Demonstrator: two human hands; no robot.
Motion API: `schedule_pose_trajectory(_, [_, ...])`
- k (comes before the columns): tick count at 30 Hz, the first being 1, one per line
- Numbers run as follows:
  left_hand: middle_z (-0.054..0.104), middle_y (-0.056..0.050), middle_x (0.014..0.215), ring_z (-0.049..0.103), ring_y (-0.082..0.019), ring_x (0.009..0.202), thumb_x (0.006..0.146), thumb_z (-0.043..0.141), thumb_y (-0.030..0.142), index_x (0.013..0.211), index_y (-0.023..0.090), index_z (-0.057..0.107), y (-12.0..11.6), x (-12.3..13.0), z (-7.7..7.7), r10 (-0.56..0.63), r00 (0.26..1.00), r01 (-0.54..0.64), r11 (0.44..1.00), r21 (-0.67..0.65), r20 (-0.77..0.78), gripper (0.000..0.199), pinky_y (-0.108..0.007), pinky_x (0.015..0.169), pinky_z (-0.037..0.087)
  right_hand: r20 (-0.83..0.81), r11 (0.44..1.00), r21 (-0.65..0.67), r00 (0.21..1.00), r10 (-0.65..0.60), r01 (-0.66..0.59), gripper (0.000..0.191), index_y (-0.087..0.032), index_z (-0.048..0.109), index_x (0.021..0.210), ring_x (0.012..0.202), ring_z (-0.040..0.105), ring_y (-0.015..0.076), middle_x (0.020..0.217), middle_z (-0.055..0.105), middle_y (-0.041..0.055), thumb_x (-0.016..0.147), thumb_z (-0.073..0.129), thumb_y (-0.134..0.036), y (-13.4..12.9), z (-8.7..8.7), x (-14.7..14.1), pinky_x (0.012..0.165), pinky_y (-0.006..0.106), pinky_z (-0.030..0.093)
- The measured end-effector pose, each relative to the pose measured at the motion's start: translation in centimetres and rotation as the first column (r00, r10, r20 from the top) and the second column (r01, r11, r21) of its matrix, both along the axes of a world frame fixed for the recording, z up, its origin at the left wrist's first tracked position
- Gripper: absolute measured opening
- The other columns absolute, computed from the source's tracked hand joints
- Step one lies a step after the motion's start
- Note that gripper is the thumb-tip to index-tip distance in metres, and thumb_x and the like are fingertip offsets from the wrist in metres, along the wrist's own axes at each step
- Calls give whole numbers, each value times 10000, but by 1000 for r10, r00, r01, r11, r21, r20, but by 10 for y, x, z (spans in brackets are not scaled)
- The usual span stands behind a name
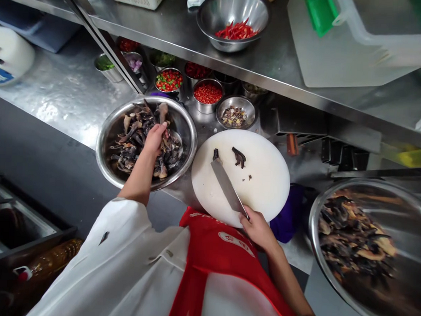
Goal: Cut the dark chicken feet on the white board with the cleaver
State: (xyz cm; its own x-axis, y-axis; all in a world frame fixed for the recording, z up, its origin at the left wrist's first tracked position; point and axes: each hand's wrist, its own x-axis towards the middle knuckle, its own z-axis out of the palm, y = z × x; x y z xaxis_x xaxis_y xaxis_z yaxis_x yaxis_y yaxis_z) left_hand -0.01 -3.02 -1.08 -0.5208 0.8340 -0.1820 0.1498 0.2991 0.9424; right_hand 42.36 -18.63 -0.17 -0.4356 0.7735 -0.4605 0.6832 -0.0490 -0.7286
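Note:
My left hand (155,136) reaches into a steel bowl (103,161) of dark chicken feet (133,144). Its fingers are closed around a foot among the pile, and their tips are partly hidden. In my right hand (258,228) is the handle of a kitchen knife (227,186), its blade slanting across a round white cutting board (267,178). A dark piece (215,153) lies at the blade's tip. Beside it on the board rests a black chicken foot (238,157), with small dark scraps (247,178) nearer to me.
At the right stands a large steel bowl (319,254) of cut dark pieces (356,237). Behind the board are a small bowl of chopped bits (234,116) and several tins of chopped chillies (207,93). A steel shelf (166,34) overhangs them, carrying a bowl of red chillies (232,11).

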Motion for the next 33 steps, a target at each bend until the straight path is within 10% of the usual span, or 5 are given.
schedule_pose_trajectory(6, [533, 31, 636, 563, -122, 625, 687, 756, 418, 762, 203, 511, -59, 93, 48, -200, 867, 24, 932, 363, 457, 334, -279, 660, 478, 40, 999, -4, 998, -45, 45, 284, -190, 603, 1049, 742, 636, 196, 835, 694, 43, 912, 411, -348, -25, 3, 34, 655, 274, 460])
schedule_pose_trajectory(12, [345, 63, 530, 371, -66, 469, 726, 676, 588, 647, 194, 418, -92, 200, 5, -327, 673, 67, 920, 385, 664, 477, -237, 527, 398, 90, 992, 48, 989, -121, 117, 332, -191, 520, 1204, 846, 638, 207, 930, 682, 54, 912, 407, -300, -47, 1, 50, 763, 289, 450])
schedule_pose_trajectory(20, [397, 12, 509, 414, -119, 504, 800, 417, 726, 534, 191, 437, -122, 240, -54, -502, 832, 385, 829, 405, 235, 598, -323, 540, 436, 302, 979, 66, 932, -201, 190, 269, -179, 538, 1087, 814, 643, 228, 874, 691, 91, 952, 350, -315, -51, 2, 46, 681, 274, 390])
schedule_pose_trajectory(28, [457, -1, 553, 476, -153, 571, 838, 427, 618, 577, 211, 441, -144, 246, -43, -763, 593, 792, 496, 356, -256, 484, -363, 656, 437, 410, 980, 195, 905, -112, 33, 267, -193, 518, 1038, 694, 627, 221, 786, 681, 67, 984, 294, -328, -29, 26, 17, 611, 281, 321])
schedule_pose_trajectory(33, [442, 3, 526, 435, -156, 545, 833, 406, 568, 575, 227, 402, -146, 250, -42, -759, 536, 840, 433, 328, -369, 428, -356, 647, 406, 474, 982, 177, 880, -31, -61, 297, -176, 508, 1043, 749, 644, 213, 855, 694, 90, 1010, 261, -337, -29, 22, 17, 642, 276, 343])
